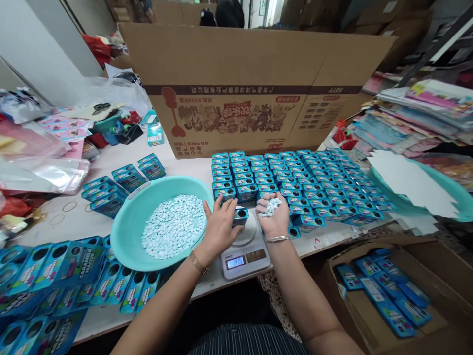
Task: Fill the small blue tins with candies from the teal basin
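Left hand (220, 228) grips a small blue tin (240, 216), fingers wrapped over its near side, holding it on the pan of a white digital scale (244, 255). Tin: rectangular, bright blue, colourful printed side label, a dark round opening in its top face. Scale display reads 14.15.

Right hand (274, 215) is palm up and cupped just right of the tin, loosely holding a small heap of pale blue-white tablets (270, 207). Thin bracelet on each wrist.

Left of the scale, touching the left forearm's side, a teal plastic basin (129, 222) holds a spread of the same pale tablets, oval and matte. Behind the hands, identical blue tins (295, 177) stand in tight rows, round openings upward, reaching toward an upright flattened cardboard carton (254, 84) with red print. More tins sit in loose clusters behind the basin. Flat blue printed cards (55, 276) with round cut-outs lie fanned at the table's near left edge.
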The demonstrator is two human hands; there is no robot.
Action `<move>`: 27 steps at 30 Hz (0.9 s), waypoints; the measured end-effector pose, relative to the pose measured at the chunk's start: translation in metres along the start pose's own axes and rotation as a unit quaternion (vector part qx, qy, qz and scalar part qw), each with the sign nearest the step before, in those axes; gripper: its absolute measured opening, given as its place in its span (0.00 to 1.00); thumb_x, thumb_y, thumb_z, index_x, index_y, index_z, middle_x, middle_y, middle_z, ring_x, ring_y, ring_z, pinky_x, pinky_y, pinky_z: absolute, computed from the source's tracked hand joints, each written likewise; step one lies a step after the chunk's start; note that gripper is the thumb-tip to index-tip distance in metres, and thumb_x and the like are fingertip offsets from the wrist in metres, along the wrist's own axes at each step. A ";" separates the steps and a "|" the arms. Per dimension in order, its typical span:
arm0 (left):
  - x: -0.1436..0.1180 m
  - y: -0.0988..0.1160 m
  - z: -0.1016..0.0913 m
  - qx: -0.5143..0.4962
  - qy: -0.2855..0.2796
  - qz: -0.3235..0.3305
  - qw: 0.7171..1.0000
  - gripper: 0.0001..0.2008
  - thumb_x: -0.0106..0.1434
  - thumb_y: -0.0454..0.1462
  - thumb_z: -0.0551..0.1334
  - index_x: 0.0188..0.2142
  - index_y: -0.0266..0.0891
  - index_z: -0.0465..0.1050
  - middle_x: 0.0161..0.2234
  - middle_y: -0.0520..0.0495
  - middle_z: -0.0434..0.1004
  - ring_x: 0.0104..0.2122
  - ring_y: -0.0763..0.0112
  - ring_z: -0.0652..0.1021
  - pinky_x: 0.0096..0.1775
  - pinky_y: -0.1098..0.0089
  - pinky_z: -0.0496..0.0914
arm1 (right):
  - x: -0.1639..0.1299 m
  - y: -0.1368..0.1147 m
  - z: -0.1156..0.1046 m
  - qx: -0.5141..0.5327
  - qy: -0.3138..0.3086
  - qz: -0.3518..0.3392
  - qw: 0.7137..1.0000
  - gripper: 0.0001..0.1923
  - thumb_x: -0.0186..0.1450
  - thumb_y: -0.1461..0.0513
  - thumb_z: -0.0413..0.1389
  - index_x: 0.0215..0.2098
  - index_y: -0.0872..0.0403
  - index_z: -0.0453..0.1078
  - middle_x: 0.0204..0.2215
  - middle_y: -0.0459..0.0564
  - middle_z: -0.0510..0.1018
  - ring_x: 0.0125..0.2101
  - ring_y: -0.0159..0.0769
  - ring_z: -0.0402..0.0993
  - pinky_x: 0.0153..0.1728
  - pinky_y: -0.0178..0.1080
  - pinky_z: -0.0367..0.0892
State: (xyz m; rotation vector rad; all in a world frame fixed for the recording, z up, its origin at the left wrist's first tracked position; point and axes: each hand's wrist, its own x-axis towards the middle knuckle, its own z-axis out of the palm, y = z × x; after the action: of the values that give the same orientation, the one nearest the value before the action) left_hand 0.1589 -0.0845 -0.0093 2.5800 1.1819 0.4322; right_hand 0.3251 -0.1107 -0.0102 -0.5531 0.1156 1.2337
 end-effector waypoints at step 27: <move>0.011 0.005 0.009 -0.073 0.082 0.071 0.991 0.20 0.63 0.31 0.58 0.53 0.49 0.69 0.46 0.48 0.78 0.57 0.56 0.68 0.62 0.36 0.39 | 0.014 0.025 0.031 0.001 0.059 -0.006 0.998 0.20 0.69 0.54 0.49 0.21 0.53 0.57 0.16 0.40 0.64 0.15 0.24 0.59 0.14 0.28 0.57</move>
State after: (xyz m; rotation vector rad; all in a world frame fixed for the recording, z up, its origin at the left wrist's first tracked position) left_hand 0.1726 -0.0802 -0.0138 2.5491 0.9776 0.7466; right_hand 0.3002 -0.0789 0.0029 -0.6238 0.2135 1.1889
